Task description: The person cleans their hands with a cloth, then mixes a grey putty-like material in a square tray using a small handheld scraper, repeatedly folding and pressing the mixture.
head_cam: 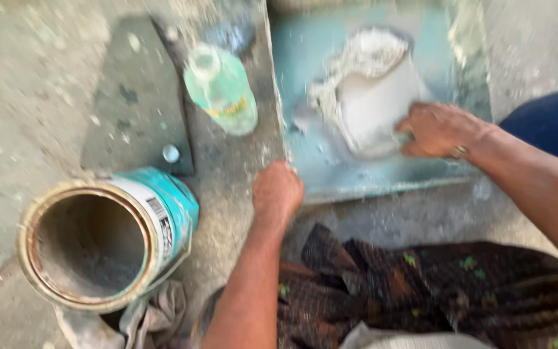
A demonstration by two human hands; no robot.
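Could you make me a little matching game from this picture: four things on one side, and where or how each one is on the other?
Things:
1. tin can
2. plastic bottle
3. white paste
4. left hand

Places or states:
A. heaped on the pale blue board, under the right hand
B. lying on its side, open mouth toward the camera
C. closed in a fist at the board's near edge
D. greenish, lying on the floor left of the board

Pairs: 1-B, 2-D, 3-A, 4-C
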